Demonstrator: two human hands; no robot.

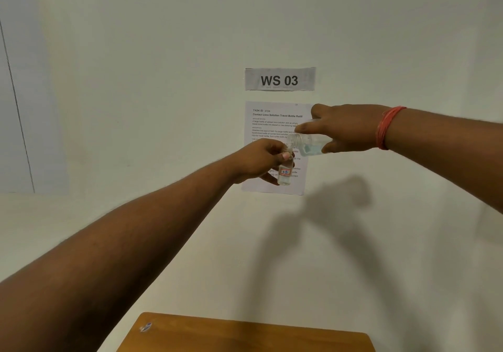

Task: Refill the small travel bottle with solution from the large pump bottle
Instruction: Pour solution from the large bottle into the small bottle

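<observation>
Head view looks forward at a pale wall, with both arms stretched out in front of it. The left hand (261,161) grips the small travel bottle (285,173) near its top, fingers and thumb curled round the neck, and holds it upright. The bottle is clear, holds a little clear liquid at the bottom and bears a small label with red and blue handwriting.

The right hand (345,128) grips the large bottle (309,142), fingers wrapped over its body, and holds it tipped nearly on its side with its open threaded mouth pointing left, just above and touching or almost touching the top of the travel bottle. Pale bluish liquid lies inside the tilted bottle. No pump head shows on it. A red thread band (388,127) circles the right wrist.

Behind the hands, an instruction sheet (272,123) is stuck to the wall; its heading reads "Contact Lens Solution Travel Bottle Refill". Above it is a grey sign (280,79) printed "WS 03". The arms cast soft shadows on the wall below and to the right of the sheet.

At the bottom edge, the far end of a brown wooden surface (245,335) shows, with a small scuffed mark near its left corner. At far left stands a pale glossy panel (16,106) with a dark vertical seam.
</observation>
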